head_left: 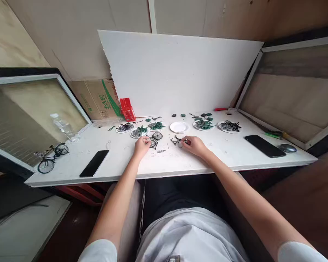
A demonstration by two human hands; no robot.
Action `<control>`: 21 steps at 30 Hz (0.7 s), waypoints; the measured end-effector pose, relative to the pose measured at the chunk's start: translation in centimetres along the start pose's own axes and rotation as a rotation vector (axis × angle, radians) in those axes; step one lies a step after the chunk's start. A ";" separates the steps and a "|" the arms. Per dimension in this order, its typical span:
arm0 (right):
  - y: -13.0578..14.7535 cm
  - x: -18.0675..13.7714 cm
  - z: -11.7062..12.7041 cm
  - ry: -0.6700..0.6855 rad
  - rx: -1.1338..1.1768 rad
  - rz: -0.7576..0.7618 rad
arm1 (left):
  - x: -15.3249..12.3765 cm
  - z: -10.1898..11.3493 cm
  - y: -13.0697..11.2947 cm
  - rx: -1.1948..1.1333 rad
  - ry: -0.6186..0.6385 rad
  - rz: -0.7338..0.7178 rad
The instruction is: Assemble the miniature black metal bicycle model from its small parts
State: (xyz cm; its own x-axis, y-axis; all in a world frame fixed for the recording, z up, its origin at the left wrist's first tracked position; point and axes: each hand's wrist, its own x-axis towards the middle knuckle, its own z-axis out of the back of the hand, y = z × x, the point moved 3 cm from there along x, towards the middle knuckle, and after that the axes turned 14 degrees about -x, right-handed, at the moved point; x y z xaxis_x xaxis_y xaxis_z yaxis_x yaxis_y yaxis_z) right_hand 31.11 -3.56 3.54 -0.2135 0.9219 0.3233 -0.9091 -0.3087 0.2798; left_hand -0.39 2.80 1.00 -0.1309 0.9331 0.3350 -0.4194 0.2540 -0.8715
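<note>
My left hand (142,144) rests on the white table (235,153) with its fingers curled, pinching something small I cannot make out, right beside two small black wheels (155,139). My right hand (194,144) lies to the right, fingers closed on a small black bicycle frame part (176,140). A tiny metal piece (161,151) lies between the hands. Behind them stand several paper plates: an empty one (179,127) and others heaped with green and black parts (204,124).
A finished model bicycle (50,157) stands at the far left near a water bottle (64,127). A black phone (94,163) lies left, another phone (264,145) and a mouse (287,147) right. A red box (127,108) and a cardboard box (97,98) sit at the back.
</note>
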 end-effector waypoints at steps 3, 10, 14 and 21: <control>1.4 0.7 -0.6 0.018 -0.027 0.028 | -0.1 -0.1 0.0 -0.010 -0.012 -0.016; 3.5 2.0 -2.1 0.114 -0.239 0.036 | 0.0 0.5 -0.1 0.009 -0.173 -0.166; 4.0 2.4 -2.3 0.117 -0.277 0.000 | -0.1 1.0 -0.6 -0.013 -0.244 -0.204; 4.7 3.4 -3.2 0.094 -0.279 -0.093 | -0.9 1.0 -2.1 0.008 -0.250 -0.287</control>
State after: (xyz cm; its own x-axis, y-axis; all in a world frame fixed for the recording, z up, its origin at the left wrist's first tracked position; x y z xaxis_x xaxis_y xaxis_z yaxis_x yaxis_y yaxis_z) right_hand 24.97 -1.15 3.07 -0.1452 0.9649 0.2189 -0.9866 -0.1577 0.0409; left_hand -0.26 1.20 2.89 -0.2215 0.7332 0.6429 -0.4779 0.4930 -0.7270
